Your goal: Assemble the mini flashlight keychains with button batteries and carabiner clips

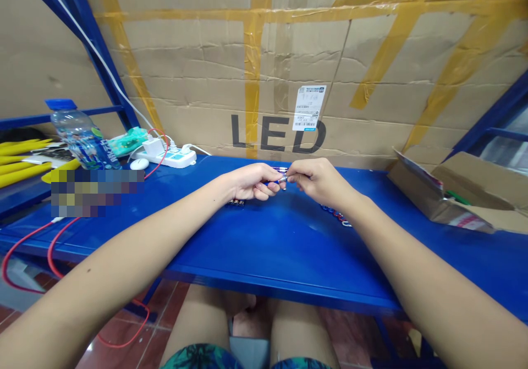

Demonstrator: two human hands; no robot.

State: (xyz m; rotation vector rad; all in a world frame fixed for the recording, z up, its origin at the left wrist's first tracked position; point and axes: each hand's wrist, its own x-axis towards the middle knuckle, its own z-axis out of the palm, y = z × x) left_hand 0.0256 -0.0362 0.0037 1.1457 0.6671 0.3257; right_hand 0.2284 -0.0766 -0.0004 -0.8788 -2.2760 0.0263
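- The small piece (pixel 281 180) pinched between your left grip (pixel 249 183) and your right grip (pixel 318 182) is too small to name, and your fingertips cover most of it.
- Just below your left grip, the palm half hides a dark cluster (pixel 237 203) of parts.
- By the wrist of your right grip, your forearm partly covers the red and blue bits (pixel 336 215).
- Far left of your left grip, a pixelated patch (pixel 97 193) blurs whatever lies on the tabletop (pixel 280 248).
- Far right of your right grip, the picture's edge cuts the cardboard box (pixel 466 193).
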